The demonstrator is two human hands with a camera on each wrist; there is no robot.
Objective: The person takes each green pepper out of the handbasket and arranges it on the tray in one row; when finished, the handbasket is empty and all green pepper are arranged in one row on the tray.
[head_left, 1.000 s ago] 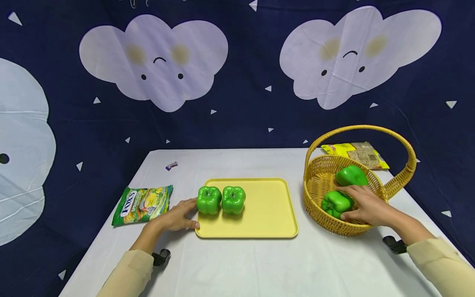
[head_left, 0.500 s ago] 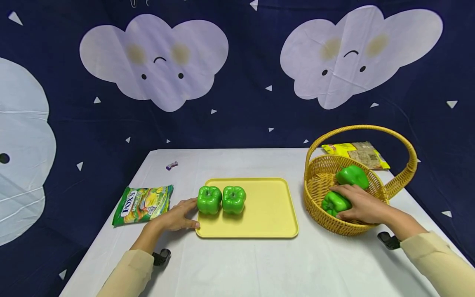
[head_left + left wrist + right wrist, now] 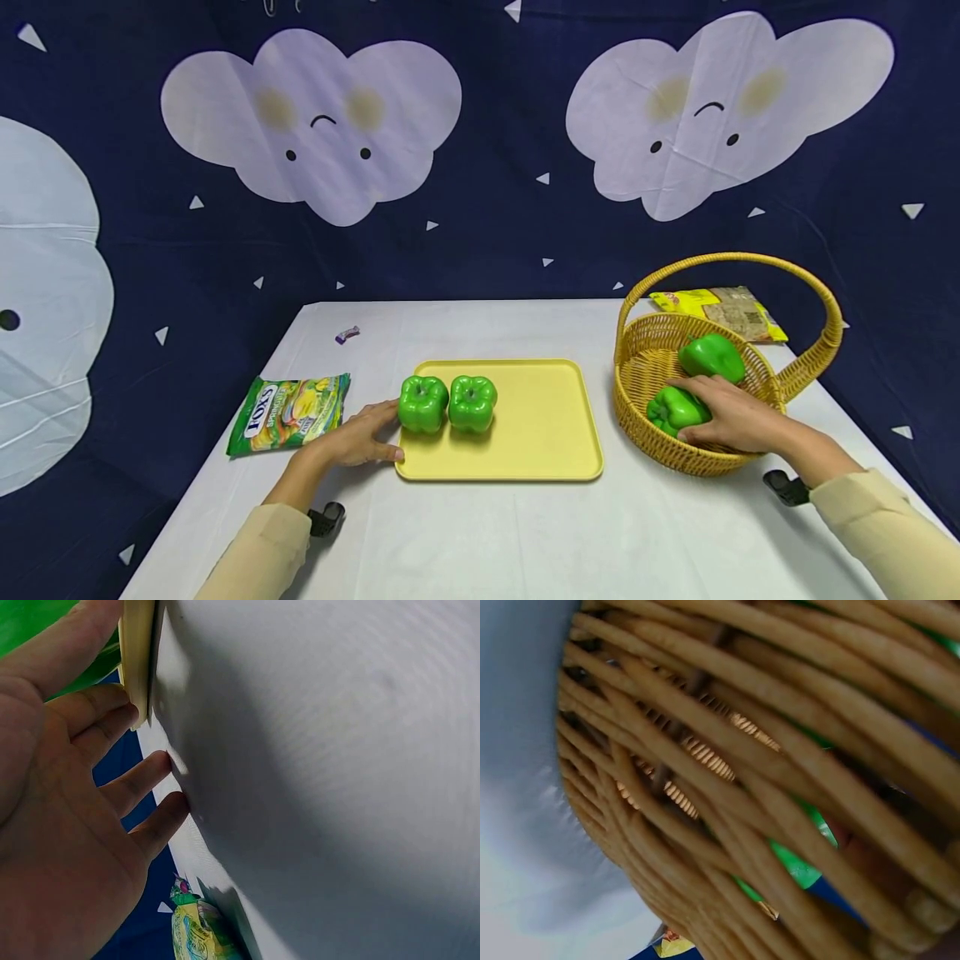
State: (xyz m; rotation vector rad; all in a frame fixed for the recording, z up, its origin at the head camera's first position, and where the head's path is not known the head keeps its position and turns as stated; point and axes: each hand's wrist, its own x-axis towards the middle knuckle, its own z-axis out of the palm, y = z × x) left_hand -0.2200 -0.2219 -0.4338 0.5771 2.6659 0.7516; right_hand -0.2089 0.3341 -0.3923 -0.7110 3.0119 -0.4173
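Observation:
Inside the wicker basket [image 3: 637, 429] on the right, my right hand [image 3: 738, 412] grips a green bell pepper [image 3: 667, 410], fingers over its far side and thumb on the near side. Another green bell pepper [image 3: 711, 357] lies behind it in the basket. At the left end of the yellow tray [image 3: 543, 425], my left hand [image 3: 356, 437] has its fingers spread, thumb and fingertips right at the rim. Two bell peppers stand side by side on the tray: one [image 3: 423, 406] near that hand, one [image 3: 472, 406] just right of it. The basket's weave [image 3: 727, 772] mostly hides the right hand in its wrist view.
A green Fox's candy bag [image 3: 288, 414] lies left of the tray, beside my left forearm. A small purple-wrapped candy [image 3: 347, 335] sits farther back. Behind the basket is a yellow packet [image 3: 731, 312]. The basket's tall handle [image 3: 727, 257] arches over the peppers.
My right hand has shifted slightly left and settled farther around the front bell pepper in the basket, which has tilted a little. The left hand and the tray have stayed still.

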